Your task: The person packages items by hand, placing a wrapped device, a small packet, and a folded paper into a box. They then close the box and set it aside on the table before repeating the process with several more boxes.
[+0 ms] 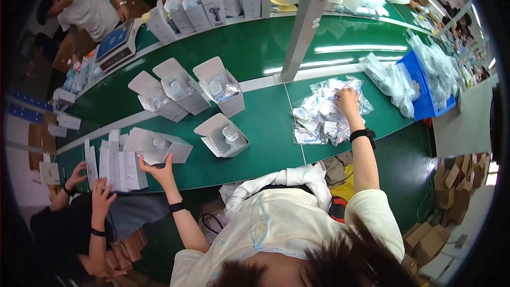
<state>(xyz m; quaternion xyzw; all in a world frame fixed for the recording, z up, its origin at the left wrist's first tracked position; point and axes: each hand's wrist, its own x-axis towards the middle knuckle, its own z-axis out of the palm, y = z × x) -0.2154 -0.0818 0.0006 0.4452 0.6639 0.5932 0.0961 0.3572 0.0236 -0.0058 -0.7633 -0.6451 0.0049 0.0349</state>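
Right now, through my head feed, I see the right hand [348,98] on the far side of a loose pile of small clear packets [325,122] on the right half of the green worktop [268,141]. Its fingers bend down into the pile, and I cannot tell from my view whether they pinch a packet. The left hand [161,171] reaches up from the near edge, thumb and forefinger spread wide, at the near side of a tilted white box [183,151] with its flap up; I can't make out whether the fingertips press on it.

To the right of that box I count a single open carton [212,141], and beyond it a row of three open boxes [229,103], each with something clear-wrapped inside. Just left of the left hand I see upright white boxes [130,172], with a co-worker's hands [99,199] beside them. Past the packets, on my right, clear-wrapped parts [390,79] lie next to a blue bin [423,107] heaped with more of them. A metal post [304,29] rises behind the packets, between them and the back worktop [255,48]
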